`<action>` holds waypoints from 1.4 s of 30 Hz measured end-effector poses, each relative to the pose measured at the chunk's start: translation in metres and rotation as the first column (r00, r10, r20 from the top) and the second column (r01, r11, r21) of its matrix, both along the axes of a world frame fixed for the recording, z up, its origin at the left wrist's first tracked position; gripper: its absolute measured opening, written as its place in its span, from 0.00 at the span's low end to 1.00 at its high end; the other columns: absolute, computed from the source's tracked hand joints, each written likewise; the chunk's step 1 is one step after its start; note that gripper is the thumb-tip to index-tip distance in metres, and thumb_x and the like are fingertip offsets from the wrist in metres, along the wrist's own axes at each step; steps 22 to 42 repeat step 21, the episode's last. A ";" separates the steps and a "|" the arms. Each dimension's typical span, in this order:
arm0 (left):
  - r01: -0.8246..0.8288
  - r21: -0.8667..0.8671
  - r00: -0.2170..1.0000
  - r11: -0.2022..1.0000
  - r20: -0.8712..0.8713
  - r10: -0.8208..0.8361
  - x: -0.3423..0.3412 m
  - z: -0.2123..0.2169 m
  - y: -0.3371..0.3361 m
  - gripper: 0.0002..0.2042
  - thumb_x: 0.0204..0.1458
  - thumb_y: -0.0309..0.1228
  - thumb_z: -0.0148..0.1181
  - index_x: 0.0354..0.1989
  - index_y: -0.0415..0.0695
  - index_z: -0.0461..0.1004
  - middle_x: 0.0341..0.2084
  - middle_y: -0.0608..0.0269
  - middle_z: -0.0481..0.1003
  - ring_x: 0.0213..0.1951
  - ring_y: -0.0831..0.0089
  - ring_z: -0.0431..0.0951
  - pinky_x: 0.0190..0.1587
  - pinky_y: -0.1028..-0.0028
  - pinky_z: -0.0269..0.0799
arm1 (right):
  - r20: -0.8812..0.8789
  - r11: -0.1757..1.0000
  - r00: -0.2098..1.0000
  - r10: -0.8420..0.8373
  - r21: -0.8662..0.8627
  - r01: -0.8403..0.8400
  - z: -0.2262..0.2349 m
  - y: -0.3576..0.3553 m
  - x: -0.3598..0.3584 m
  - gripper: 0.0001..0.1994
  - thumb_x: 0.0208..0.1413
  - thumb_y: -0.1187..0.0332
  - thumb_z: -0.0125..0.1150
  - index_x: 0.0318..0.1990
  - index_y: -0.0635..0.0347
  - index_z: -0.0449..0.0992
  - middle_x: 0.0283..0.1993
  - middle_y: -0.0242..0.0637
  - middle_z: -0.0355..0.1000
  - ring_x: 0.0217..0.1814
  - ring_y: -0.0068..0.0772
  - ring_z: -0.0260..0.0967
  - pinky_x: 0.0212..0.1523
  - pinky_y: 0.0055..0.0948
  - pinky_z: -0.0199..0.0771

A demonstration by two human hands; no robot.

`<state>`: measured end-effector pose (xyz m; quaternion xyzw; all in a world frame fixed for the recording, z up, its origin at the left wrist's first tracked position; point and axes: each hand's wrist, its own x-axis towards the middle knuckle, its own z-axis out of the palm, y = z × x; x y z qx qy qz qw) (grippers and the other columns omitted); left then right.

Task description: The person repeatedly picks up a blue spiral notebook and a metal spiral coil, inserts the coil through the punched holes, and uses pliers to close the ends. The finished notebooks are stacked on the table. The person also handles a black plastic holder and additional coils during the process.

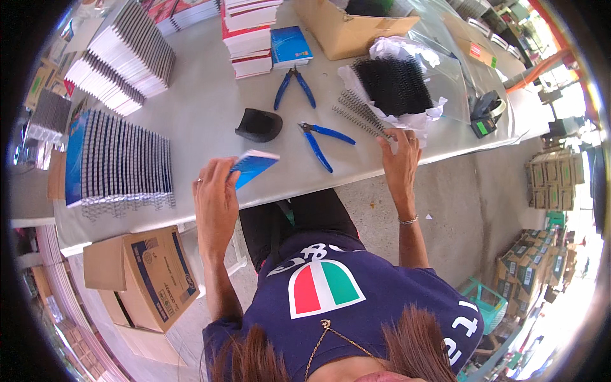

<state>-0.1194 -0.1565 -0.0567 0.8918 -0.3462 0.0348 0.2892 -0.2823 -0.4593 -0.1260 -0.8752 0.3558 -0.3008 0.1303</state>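
Observation:
My left hand [217,194] is closed on a small blue-covered notebook [252,169], held tilted above the table's front edge. To its right, my right hand [401,156] bends its thumb and fingertips around the near end of a dark spiral binding coil [363,114]; a few loose coils lie together there. Beyond them a thick bundle of black coils [393,86] rests on crumpled white paper [429,114]. Between my hands lie blue-handled cutters [324,140], with a second pair of cutters [294,89] farther back. A black curved holder [258,125] sits near the notebook.
Coil-bound books [121,159] stand in a row at the left, with white stacked books [130,51] behind. Red-edged books [247,38] and a blue book [291,46] are at the back. An open carton [350,32] and a black tape dispenser [487,114] stand rightward. A cardboard box [149,274] is below left.

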 end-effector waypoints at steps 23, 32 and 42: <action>-0.302 -0.039 0.936 0.952 0.179 0.304 -0.037 -0.074 -0.024 0.30 0.42 0.59 0.71 0.43 0.51 0.68 0.50 0.67 0.66 0.61 0.60 0.60 0.66 0.30 0.26 | 0.834 0.467 0.522 0.177 0.396 -0.791 0.053 0.046 0.042 0.10 0.65 0.69 0.57 0.50 0.62 0.72 0.48 0.39 0.76 0.50 0.30 0.72 0.58 0.33 0.70; -0.302 -0.039 0.936 0.952 0.179 0.304 -0.037 -0.074 -0.024 0.30 0.42 0.59 0.71 0.43 0.51 0.68 0.50 0.67 0.66 0.61 0.60 0.60 0.66 0.30 0.26 | 0.834 0.467 0.522 0.177 0.396 -0.791 0.053 0.046 0.042 0.10 0.65 0.69 0.57 0.50 0.62 0.72 0.48 0.39 0.76 0.50 0.30 0.72 0.58 0.33 0.70; -0.302 -0.039 0.936 0.952 0.179 0.304 -0.037 -0.074 -0.024 0.30 0.42 0.59 0.71 0.43 0.51 0.68 0.50 0.67 0.66 0.61 0.60 0.60 0.66 0.30 0.26 | 0.834 0.467 0.522 0.177 0.396 -0.791 0.053 0.046 0.042 0.10 0.65 0.69 0.57 0.50 0.62 0.72 0.48 0.39 0.76 0.50 0.30 0.72 0.58 0.33 0.70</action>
